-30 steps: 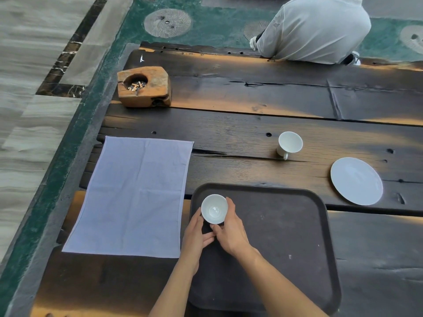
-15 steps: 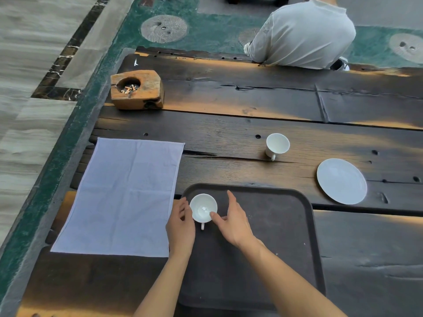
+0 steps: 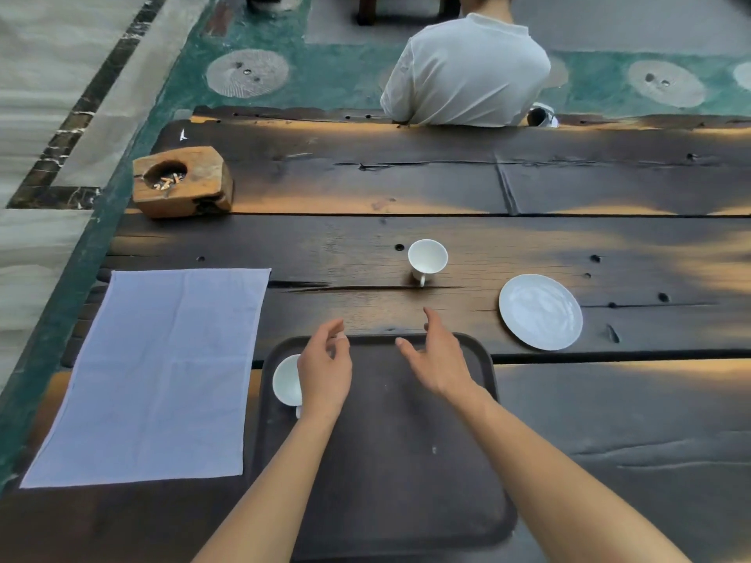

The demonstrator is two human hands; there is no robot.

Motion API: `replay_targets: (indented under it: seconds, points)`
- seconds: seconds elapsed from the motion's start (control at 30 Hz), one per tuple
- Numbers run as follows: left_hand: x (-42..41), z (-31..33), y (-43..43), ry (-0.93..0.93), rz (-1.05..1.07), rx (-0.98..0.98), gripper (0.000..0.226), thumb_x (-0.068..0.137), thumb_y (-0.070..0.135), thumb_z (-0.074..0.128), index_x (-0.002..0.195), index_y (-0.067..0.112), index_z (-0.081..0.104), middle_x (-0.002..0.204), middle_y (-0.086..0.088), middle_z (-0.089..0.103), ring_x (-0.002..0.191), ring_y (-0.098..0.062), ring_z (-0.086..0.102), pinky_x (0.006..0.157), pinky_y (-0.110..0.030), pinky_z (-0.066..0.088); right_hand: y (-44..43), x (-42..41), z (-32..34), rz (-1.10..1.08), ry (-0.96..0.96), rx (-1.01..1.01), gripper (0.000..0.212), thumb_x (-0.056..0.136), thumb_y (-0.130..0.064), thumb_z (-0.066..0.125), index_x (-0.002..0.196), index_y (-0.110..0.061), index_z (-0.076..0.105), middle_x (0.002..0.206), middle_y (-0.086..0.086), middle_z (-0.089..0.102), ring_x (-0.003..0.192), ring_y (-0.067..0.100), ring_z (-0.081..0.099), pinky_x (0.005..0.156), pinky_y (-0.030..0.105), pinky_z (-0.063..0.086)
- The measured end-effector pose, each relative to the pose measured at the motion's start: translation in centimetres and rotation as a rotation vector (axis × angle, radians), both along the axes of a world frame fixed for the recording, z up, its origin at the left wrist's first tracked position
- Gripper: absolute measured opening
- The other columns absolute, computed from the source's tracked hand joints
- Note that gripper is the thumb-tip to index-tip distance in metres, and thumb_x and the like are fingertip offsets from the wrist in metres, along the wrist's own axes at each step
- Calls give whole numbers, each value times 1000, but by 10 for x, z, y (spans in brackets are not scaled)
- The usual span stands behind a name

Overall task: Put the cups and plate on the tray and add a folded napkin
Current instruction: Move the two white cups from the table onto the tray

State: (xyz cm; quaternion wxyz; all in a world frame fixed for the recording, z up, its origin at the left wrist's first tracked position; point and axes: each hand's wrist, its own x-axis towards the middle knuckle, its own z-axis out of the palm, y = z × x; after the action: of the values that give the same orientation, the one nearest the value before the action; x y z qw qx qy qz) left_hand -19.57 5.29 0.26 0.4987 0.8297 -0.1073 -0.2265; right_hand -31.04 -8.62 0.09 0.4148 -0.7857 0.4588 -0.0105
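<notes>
A dark rounded tray (image 3: 406, 461) lies on the wooden table in front of me. One white cup (image 3: 286, 379) stands in the tray's far left corner, half hidden behind my left hand (image 3: 325, 367). That hand hovers over it, fingers apart, holding nothing. My right hand (image 3: 437, 357) is over the tray's far edge, open and empty. A second white cup (image 3: 427, 258) stands on the table beyond the tray. A white plate (image 3: 540, 311) lies to the right of it. A pale flat napkin (image 3: 154, 371) is spread out left of the tray.
A wooden ashtray block (image 3: 183, 181) with cigarette butts sits at the far left of the table. A person in a white shirt (image 3: 467, 71) sits with their back to the table's far edge. The table's left edge (image 3: 97, 253) drops to a green floor.
Both hands have let go of the cup, which now stands on the tray. They lifted and moved forward, the right hand toward the second cup. The camera view tilted up.
</notes>
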Motion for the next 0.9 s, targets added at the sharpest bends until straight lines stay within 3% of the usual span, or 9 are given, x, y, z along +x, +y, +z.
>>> replay_targets:
  seconds: [0.13,0.2,0.3,0.47,0.53,0.67,0.73,0.9]
  points:
    - [-8,3,-28,-24,-31,-17,31,100,15,53,124,31,65,115,20,66,97,14,58,77,-4,40,-28,-11,4,-25,-5,3,84,93,-40,65,159,-14,19,153,17,43,131,30,54,115,42,36]
    - [-11,3,-44,-27,-25,-23,29,101,18,54,125,30,65,112,18,66,96,15,58,78,-5,40,-41,-15,4,-24,-12,1,84,93,-38,65,159,-14,19,153,17,43,135,30,50,115,42,37]
    - [-15,4,-70,12,-12,-52,27,103,24,55,128,24,65,111,10,69,101,0,65,86,-14,46,-60,-20,3,-9,-39,10,83,94,-37,65,159,-13,19,155,16,42,144,26,40,116,42,36]
    - [-18,-1,-107,141,-54,-42,33,105,30,52,134,21,61,123,-2,69,111,-22,67,102,-38,52,-91,-23,-1,0,-49,24,84,94,-36,65,159,-11,17,158,14,38,144,27,39,118,44,34]
    - [-16,-2,-120,235,-51,-33,36,105,37,49,135,20,61,122,3,68,111,-21,67,102,-44,53,-102,-20,-3,8,-39,37,85,94,-35,65,160,-12,16,158,14,38,140,28,45,118,44,33]
    - [-10,-3,-146,436,-19,-39,38,107,44,39,134,24,57,127,7,62,101,-19,67,89,-40,56,-121,-13,-11,31,-23,53,88,93,-34,66,160,-13,14,158,15,39,131,31,56,117,41,34]
    - [-6,-4,-156,482,-9,-44,36,108,45,38,132,26,55,131,6,60,101,-20,68,93,-43,56,-128,-9,-16,39,-20,56,91,92,-34,68,161,-14,11,157,15,39,133,30,54,116,39,34]
    - [10,-14,-178,564,-10,-41,54,106,53,36,152,24,42,137,6,55,99,-20,69,99,-46,55,-143,11,-28,65,-3,81,102,90,-37,71,162,-14,2,163,11,31,135,30,53,116,42,35]
